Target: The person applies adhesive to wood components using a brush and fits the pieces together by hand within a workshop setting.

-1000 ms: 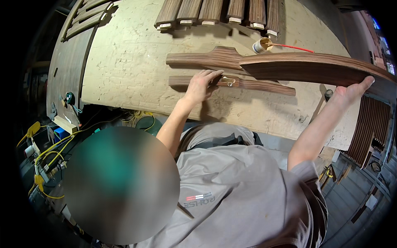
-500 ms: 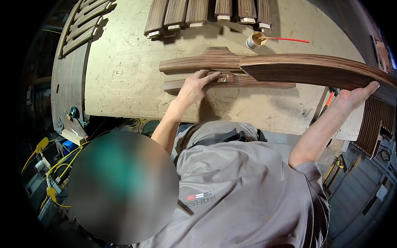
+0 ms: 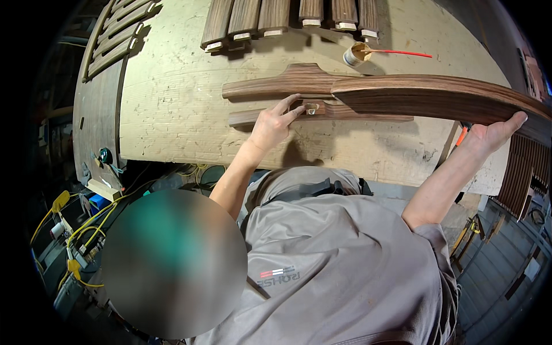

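Observation:
My right hand (image 3: 495, 135) grips the right part of a long curved dark-grained wooden rail (image 3: 425, 95), its thumb showing on the near side. The rail's left end overlaps two shaped wooden pieces lying side by side on the bench. The far piece (image 3: 270, 85) has a raised hump. In the near piece (image 3: 333, 110) there is a small slot with a pale smear around it. My left hand (image 3: 272, 123) rests on this near piece left of the slot, fingers stretched out and apart, holding nothing. The rail hides part of both pieces.
A cardboard-coloured sheet (image 3: 172, 109) covers the bench. Behind the wooden pieces stands a small tub (image 3: 355, 56) of tan paste with a red stick (image 3: 402, 54) across it. Several dark wooden parts with pale tenons (image 3: 273, 20) line the far side. Slatted frames (image 3: 118, 43) lie far left.
My left hand's fingers have drawn back slightly from the slot and spread apart, showing more of it. My right hand still holds the rail in nearly the same place.

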`<state>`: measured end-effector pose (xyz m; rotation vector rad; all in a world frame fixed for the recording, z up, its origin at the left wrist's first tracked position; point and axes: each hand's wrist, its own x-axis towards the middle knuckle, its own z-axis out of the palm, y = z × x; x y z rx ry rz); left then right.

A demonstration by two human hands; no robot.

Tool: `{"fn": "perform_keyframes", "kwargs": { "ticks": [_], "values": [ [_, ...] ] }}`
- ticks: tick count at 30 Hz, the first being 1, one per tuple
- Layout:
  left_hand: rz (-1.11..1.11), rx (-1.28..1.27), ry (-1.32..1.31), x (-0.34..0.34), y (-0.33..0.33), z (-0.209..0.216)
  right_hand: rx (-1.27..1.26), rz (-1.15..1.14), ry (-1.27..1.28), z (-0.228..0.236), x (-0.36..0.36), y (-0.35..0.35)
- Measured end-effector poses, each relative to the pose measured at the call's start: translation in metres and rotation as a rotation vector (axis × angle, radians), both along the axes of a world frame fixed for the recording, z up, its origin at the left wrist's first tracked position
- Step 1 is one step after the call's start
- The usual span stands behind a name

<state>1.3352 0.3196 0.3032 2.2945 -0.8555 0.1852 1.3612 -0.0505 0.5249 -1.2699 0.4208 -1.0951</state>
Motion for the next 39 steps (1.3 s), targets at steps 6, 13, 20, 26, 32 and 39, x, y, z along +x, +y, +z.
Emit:
{"fn": "perform_keyframes", "kwargs": {
  "ticks": [6, 13, 20, 26, 32, 39],
  "values": [
    [0.14, -0.203, -0.05, -0.005, -0.005, -0.012, 0.01, -0.048, 0.031, 0.006, -0.007, 0.002],
    [0.437, -0.412, 0.16, 0.003, 0.05, -0.011, -0.013, -0.065, 0.006, 0.008, -0.017, 0.003],
    [0.986, 0.653, 0.119, -0.017, 0.198, -0.069, 0.006, -0.108, -0.023, 0.016, -0.019, 0.004],
    [0.706, 0.739, 0.122, -0.055, 0.196, -0.051, -0.047, -0.053, -0.02, 0.022, -0.014, 0.007],
    [0.568, 0.198, 0.03, -0.055, 0.111, 0.018, -0.066, -0.027, -0.052, 0.015, -0.006, 0.003],
    [0.421, 0.032, 0.292, 0.007, -0.015, -0.003, -0.022, 0.017, -0.015, 0.019, 0.01, 0.029]
  ]
}}
